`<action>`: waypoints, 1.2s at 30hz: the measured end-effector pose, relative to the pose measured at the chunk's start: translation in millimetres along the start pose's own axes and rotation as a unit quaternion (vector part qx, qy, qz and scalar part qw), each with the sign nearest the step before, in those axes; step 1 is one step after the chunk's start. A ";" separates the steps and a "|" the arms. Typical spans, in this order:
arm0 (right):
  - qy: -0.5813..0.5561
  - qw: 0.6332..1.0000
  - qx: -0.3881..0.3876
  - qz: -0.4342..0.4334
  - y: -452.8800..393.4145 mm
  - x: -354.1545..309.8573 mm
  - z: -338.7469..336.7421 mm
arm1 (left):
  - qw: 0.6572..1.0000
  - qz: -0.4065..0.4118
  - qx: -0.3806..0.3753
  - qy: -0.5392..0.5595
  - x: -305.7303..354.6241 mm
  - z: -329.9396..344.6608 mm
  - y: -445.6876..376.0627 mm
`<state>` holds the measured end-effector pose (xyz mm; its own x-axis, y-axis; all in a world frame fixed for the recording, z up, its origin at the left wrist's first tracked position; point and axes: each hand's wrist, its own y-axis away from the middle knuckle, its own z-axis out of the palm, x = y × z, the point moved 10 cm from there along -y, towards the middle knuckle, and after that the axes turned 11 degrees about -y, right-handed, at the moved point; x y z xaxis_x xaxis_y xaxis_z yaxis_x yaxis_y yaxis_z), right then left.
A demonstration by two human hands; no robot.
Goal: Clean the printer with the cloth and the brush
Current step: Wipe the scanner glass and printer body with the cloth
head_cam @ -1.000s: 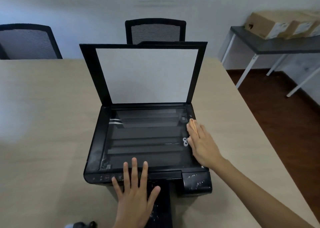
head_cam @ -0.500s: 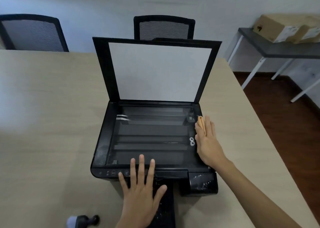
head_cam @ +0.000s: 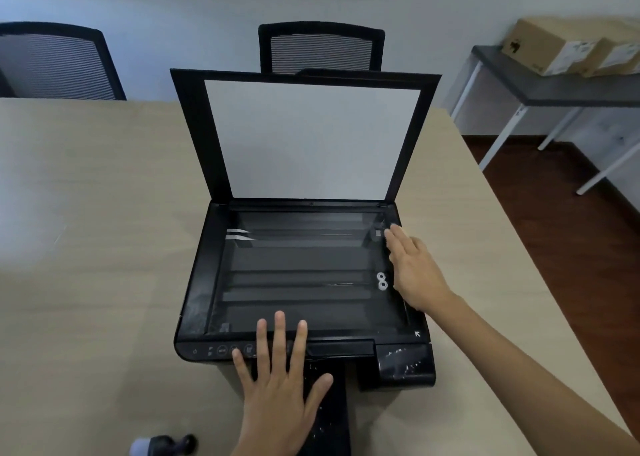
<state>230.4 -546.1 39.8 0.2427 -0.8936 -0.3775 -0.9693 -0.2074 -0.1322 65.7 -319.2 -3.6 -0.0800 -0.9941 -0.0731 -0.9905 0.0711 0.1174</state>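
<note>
A black printer (head_cam: 204, 272) stands on the table with its scanner lid (head_cam: 311, 137) raised, showing the white backing and the dark glass. My left hand (head_cam: 280, 396) lies flat with spread fingers on the printer's front edge and button panel. My right hand (head_cam: 415, 268) presses flat, fingers straight, on the right edge of the glass, its fingertips near the back right corner. No cloth shows under it. White dusty marks cover the front right corner (head_cam: 403, 362) of the printer.
A small dark and white object (head_cam: 162, 443) lies on the beige table (head_cam: 86, 247) at the bottom left. Two mesh chairs (head_cam: 322, 50) stand behind the table. A grey side table (head_cam: 554, 88) with cardboard boxes (head_cam: 554, 47) is at the right.
My right hand has slid toward the back along the right edge of the glass. The orange bit seen at its fingertips is now hidden. My left hand stays in place.
</note>
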 end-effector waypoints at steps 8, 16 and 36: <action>-0.063 0.998 -0.003 0.025 16.0 -8.2 -12.2 | 1.000 -0.001 -0.010 0.007 0.3 -1.2 1.1; -0.028 0.998 -0.022 0.042 -16.2 -1.2 -14.2 | 1.000 0.006 -0.017 -0.006 1.0 2.6 3.5; 0.002 0.999 -0.050 0.000 -1.1 -13.1 -20.4 | 1.000 0.004 0.007 0.001 -0.6 -2.3 0.0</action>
<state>227.4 -542.3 63.6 0.2425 -0.8949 -0.3746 -0.9685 -0.2458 -0.0398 66.1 -318.7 -1.3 -0.0884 -0.9936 -0.0702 -0.9912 0.0808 0.1044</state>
